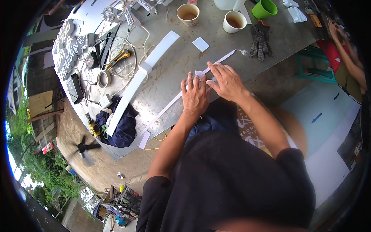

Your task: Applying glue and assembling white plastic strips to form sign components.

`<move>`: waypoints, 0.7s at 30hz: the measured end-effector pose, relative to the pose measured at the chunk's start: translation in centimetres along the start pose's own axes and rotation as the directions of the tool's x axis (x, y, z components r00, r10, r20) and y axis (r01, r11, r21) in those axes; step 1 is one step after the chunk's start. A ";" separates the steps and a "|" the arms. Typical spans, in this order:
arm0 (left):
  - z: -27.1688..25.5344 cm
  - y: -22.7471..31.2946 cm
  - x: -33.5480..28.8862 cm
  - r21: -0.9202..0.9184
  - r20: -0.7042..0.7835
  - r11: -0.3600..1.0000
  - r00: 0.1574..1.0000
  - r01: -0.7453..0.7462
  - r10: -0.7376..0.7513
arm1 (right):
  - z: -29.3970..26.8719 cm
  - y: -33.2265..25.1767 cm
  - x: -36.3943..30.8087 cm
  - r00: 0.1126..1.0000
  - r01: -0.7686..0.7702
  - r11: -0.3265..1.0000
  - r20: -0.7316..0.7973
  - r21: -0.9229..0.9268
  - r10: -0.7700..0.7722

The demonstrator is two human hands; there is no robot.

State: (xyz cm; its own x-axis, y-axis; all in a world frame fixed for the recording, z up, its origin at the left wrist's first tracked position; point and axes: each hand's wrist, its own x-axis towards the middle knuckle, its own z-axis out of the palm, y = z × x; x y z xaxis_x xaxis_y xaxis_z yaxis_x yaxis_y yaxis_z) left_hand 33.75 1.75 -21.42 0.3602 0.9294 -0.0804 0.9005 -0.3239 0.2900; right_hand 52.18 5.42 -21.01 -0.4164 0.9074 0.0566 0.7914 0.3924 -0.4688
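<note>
My left hand (195,94) lies flat, fingers together, pressing down on a long thin white strip (166,109) that runs diagonally across the grey metal table (174,65). My right hand (227,80) rests just to its right, palm down with fingers spread, on the same strip near its far end (226,57). Neither hand grips anything; both press on the strip.
A wider white bent strip (145,73) lies left of my hands. A small white square (200,43), two cups (188,14) (234,21), a green cup (265,8) and grey gloves (260,40) sit farther away. Cables, a yellow cutter (119,58) and dark cloth (123,127) crowd the left. Another person (348,58) sits at right.
</note>
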 end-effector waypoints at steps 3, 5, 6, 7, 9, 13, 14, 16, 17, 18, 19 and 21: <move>0.1 0.6 0.0 -0.024 0.030 0.999 0.999 0.030 -0.029 | 0.2 0.1 -0.2 1.000 -0.002 1.000 0.010 -0.014 0.002; 0.2 0.5 -0.1 -0.044 0.037 0.998 0.998 0.043 -0.042 | 0.2 -0.1 -0.1 1.000 -0.011 1.000 0.015 -0.003 0.011; 0.4 0.5 -0.2 -0.032 0.039 0.999 0.998 0.044 -0.043 | 0.3 -0.2 -0.1 1.000 -0.022 1.000 0.022 0.007 0.022; 0.4 0.4 -0.3 -0.021 0.040 0.999 0.998 0.045 -0.044 | 0.4 -0.2 -0.1 1.000 -0.019 1.000 0.022 0.009 0.018; 0.7 0.5 -0.2 -0.028 0.050 0.998 0.997 0.053 -0.051 | 0.7 -0.1 -0.3 0.999 -0.028 1.000 0.027 -0.013 0.028; 0.8 0.5 -0.1 -0.105 0.061 0.989 0.993 0.105 -0.099 | 0.9 0.1 -0.2 0.999 -0.037 0.999 0.040 0.003 0.036; 0.8 0.5 -0.2 -0.100 0.054 0.989 0.993 0.107 -0.102 | 0.8 0.0 -0.1 0.999 -0.031 0.999 0.039 0.011 0.030; 0.9 0.5 -0.6 -0.091 0.023 0.991 0.995 0.098 -0.096 | 0.4 -0.2 0.0 1.000 -0.012 1.000 0.024 0.017 0.012; 0.9 0.5 -0.5 -0.084 0.006 0.992 0.995 0.096 -0.096 | 0.5 -0.1 0.0 0.999 -0.020 1.000 0.030 0.023 0.019; 0.9 0.7 -0.5 -0.101 0.028 0.989 0.994 0.107 -0.105 | 0.5 -0.1 -0.1 0.999 -0.027 0.999 0.034 0.029 0.026; 0.9 0.8 -0.4 -0.118 0.050 0.986 0.993 0.117 -0.111 | 0.7 0.0 -0.2 0.999 -0.029 0.999 0.031 0.033 0.028; 0.6 0.8 0.0 -0.118 0.062 0.985 0.991 0.128 -0.121 | 0.7 0.0 -0.4 0.999 -0.026 0.999 0.021 0.035 0.026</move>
State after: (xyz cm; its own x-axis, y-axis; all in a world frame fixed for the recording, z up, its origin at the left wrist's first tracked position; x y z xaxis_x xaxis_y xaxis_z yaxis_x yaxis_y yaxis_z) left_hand 34.56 1.40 -21.76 0.2631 0.9489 -0.1741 0.9042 -0.1795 0.3876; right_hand 52.05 4.97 -21.64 -0.4054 0.9138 0.0259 0.7860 0.3629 -0.5005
